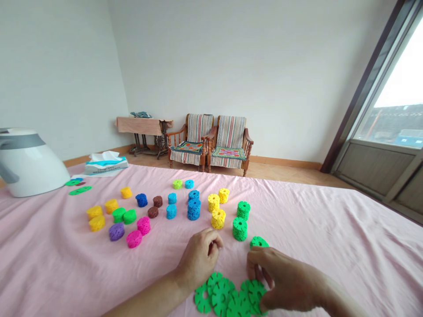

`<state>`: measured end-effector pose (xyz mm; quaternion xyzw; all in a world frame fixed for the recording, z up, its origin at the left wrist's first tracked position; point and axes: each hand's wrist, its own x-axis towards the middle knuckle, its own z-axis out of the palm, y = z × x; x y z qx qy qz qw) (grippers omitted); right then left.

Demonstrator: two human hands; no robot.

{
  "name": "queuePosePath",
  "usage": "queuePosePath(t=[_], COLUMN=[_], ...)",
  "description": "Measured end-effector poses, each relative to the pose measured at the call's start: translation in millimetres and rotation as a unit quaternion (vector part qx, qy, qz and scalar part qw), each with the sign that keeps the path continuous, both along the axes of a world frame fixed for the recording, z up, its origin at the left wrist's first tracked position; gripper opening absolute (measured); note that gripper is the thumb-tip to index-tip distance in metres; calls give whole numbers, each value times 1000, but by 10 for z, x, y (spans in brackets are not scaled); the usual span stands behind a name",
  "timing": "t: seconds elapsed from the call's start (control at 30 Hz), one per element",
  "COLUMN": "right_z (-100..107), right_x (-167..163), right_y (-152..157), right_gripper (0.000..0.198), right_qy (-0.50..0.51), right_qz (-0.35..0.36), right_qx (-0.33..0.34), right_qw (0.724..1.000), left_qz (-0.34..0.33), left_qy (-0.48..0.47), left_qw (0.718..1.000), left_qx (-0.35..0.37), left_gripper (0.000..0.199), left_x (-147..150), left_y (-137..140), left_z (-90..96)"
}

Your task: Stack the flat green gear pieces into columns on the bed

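Loose green notched plastic discs [222, 296] lie overlapping in a pile at the bottom middle. My right hand [286, 275] reaches over the pile's right side, thumb and bent fingers apart, the thumb at the edge of a disc. Just beyond its knuckles stands a green disc stack [259, 241], partly hidden by the hand. My left hand [200, 255] rests on the cloth behind the pile with its fingers curled in, and no object shows in it. Two more green stacks, a nearer one [239, 229] and a farther one [243, 210], stand beyond my hands.
Yellow stacks [218, 219], blue stacks [193, 209] and pink stacks [134, 239] stand among other colours on the pink tablecloth [330, 229]. A white kettle [35, 163] and a tissue box [106, 165] are at the left. Two wooden armchairs [229, 136] stand beyond.
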<state>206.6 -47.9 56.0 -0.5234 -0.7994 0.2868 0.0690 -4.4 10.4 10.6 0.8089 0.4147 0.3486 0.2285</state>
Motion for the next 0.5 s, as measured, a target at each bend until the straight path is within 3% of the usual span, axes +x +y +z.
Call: queuePosePath(t=[0.13, 0.3, 0.4, 0.5], right_z=[-43, -10, -34, -126], right_x=[55, 186, 312, 428], right_y=[39, 188, 315, 412], right_gripper=[27, 4, 8, 18], right_qy=[25, 226, 302, 315], right_qz=[-17, -58, -171, -251], right_qx=[-16, -118, -45, 1], right_qw=[999, 965, 937, 915], left_qz=[-1, 2, -2, -3], left_qy=[0, 2, 1, -1], left_qw=[1000, 1000, 1000, 1000], left_qx=[-2, -5, -1, -2], left_gripper=[27, 27, 27, 27], left_x=[-1, -1, -3, -5], left_y=[-4, -7, -7, -7], left_z=[9, 15, 20, 22])
